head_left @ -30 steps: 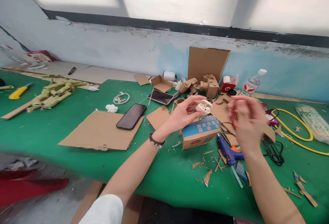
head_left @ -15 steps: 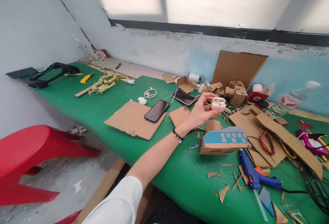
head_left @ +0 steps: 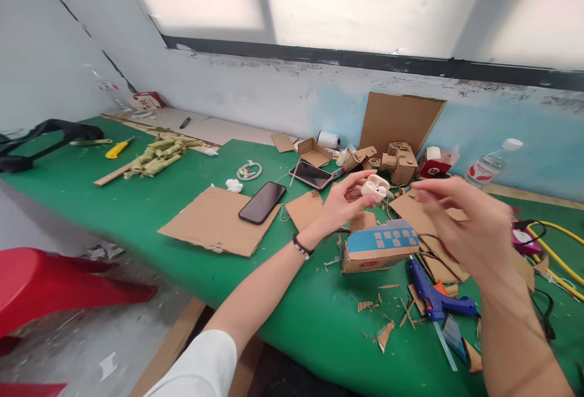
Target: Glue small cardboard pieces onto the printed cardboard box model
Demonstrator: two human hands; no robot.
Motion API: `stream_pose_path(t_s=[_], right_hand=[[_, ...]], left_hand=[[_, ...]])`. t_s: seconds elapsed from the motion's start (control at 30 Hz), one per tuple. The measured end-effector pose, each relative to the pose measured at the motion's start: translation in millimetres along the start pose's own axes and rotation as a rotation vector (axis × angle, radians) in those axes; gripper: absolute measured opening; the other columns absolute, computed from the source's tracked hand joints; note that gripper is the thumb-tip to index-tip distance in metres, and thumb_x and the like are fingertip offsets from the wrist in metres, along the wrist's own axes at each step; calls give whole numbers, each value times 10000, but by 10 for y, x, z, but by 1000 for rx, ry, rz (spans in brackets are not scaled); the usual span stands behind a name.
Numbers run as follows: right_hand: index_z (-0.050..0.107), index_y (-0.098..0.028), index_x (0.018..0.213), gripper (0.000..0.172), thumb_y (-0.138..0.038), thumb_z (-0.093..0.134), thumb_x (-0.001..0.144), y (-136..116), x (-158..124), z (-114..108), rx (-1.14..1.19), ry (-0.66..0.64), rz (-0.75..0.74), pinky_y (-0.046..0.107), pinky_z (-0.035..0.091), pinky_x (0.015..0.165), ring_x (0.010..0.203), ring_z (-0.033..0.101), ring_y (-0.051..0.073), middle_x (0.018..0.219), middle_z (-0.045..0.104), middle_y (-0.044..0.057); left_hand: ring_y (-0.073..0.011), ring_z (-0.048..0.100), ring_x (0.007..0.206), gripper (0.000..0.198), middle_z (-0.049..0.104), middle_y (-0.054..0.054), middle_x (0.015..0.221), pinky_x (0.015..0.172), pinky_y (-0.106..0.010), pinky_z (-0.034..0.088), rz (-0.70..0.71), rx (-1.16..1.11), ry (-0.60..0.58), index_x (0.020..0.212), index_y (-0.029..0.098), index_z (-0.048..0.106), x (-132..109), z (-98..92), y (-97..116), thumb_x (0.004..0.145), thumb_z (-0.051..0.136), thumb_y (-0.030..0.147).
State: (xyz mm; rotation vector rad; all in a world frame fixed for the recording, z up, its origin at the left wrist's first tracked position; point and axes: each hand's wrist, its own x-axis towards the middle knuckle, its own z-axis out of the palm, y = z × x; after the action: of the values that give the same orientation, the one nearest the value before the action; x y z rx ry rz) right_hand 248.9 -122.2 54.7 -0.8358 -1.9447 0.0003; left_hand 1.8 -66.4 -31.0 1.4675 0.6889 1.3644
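My left hand (head_left: pixel 344 202), with a beaded bracelet at the wrist, grips a small white earbud case (head_left: pixel 375 188) by its sides. The case's lid is up, and a white earbud shows inside. Just to the right of it is my right hand (head_left: pixel 472 224), thumb and forefinger pinched together in the air. Whatever those fingertips hold, if anything, is too blurred to make out. Below the case lies a cardboard box with a blue printed side (head_left: pixel 381 245). A dark phone (head_left: pixel 262 202) rests on a flat cardboard sheet (head_left: pixel 210 220) left of my left hand.
On the green table (head_left: pixel 292 300) lie a blue glue gun (head_left: pixel 433 293), cardboard scraps (head_left: pixel 385 335), a second phone (head_left: pixel 311 174) and a yellow cutter (head_left: pixel 117 149). A cardboard camera model (head_left: pixel 401 163) and a water bottle (head_left: pixel 486 169) stand along the wall. A red stool (head_left: pixel 55 287) is at left.
My right hand has come into view from the right, up beside the earbud case. My left hand keeps hold of the open case, now slightly tilted. The view has shifted right.
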Motion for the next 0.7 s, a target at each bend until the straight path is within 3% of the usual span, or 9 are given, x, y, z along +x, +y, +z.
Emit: stream_pose_path(t_s=[0.1, 0.17, 0.37, 0.47, 0.6, 0.7], right_hand=[[819, -308, 1394, 281, -219, 679, 1167, 155, 27, 94, -86, -246, -110, 349, 621, 748, 977, 812, 237, 1265, 806, 93], [793, -307, 1471, 330, -234, 674, 1173, 228, 23, 144, -124, -289, -109, 370, 609, 757, 1042, 806, 262, 1312, 778, 112], [832, -304, 1391, 261, -303, 687, 1174, 264, 1, 162, -46, -348, -54, 384, 633, 806, 1031, 780, 256, 1319, 733, 119], [841, -305, 1338, 224, -293, 705, 1160, 267, 24, 158, 50, -359, -19, 351, 623, 731, 937, 760, 222, 1286, 732, 106], [844, -270, 1214, 125, -296, 756, 1129, 292, 33, 192, 151, -291, 19, 316, 595, 634, 781, 690, 164, 1249, 741, 89], [829, -261, 1160, 70, -274, 776, 1115, 285, 21, 264, 147, -209, -27, 325, 604, 663, 839, 710, 191, 1219, 791, 87]], left_hand=[[-220, 834, 979, 773, 832, -117, 1333, 975, -379, 705, -51, -15, -73, 1640, 245, 671, -10, -25, 25, 980, 912, 569], [-226, 837, 1003, 798, 827, -121, 1366, 985, -377, 702, -72, -31, -115, 1667, 256, 660, -14, -37, 27, 977, 919, 563], [-273, 832, 1172, 664, 815, -148, 1458, 1005, -361, 699, -46, -45, -158, 1547, 245, 769, 0, -31, 24, 974, 927, 540], [-304, 832, 1202, 635, 800, -163, 1503, 959, -365, 717, -59, -61, -173, 1480, 222, 811, 0, -19, 51, 958, 934, 560], [-311, 839, 1191, 608, 771, -153, 1558, 932, -382, 737, -87, -94, -190, 1476, 239, 815, -22, 2, 79, 967, 924, 553], [-301, 844, 1155, 618, 788, -152, 1521, 915, -377, 745, -94, -113, -179, 1464, 237, 820, -30, 19, 65, 950, 939, 558]])
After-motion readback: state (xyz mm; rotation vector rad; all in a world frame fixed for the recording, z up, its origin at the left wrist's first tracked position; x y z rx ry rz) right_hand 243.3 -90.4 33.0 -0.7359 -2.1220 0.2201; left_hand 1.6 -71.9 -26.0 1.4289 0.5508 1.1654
